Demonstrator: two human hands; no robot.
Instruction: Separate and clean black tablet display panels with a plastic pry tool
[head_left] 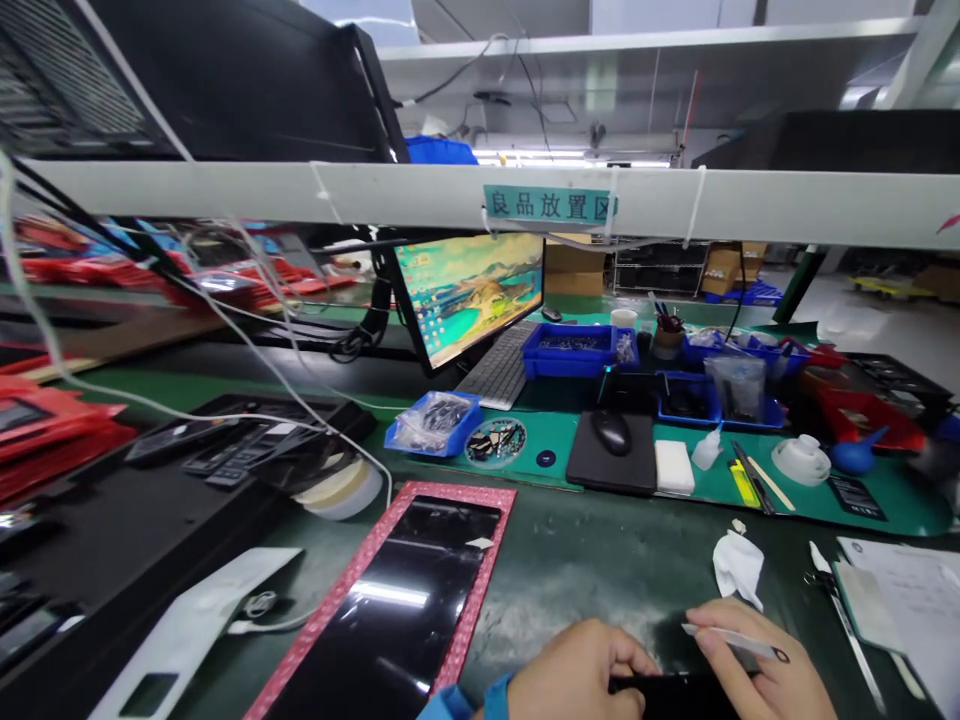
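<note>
"What are the hands on?"

"The left hand (577, 672) has its fingers curled over a flat black slab (675, 690), low at the near edge of the green table (600, 570). The right hand (761, 665) pinches a thin pale strip (731, 640) between narrowly set fingers, just above that slab."

"And the containers?"

"Take the black mouse pad (611, 450) as the mark. Just behind it, a blue bin (566, 352) holds a mass of small dark parts, too small to tell apart. To its left sit a round dish (495, 442) of glinting shards, then a smaller blue bin (435, 422) stuffed with clear plastic bags. To its right, a blue tray (686, 400) holds dark pieces and an upright clear bag (735, 388)."

"Anything nearer the hands?"

"Yes, a crumpled white tissue (735, 565), nearer than the pad and to its right. Nearer and to its left, a pink-edged mat (484, 560) carries a glossy black panel (382, 610)."
</note>
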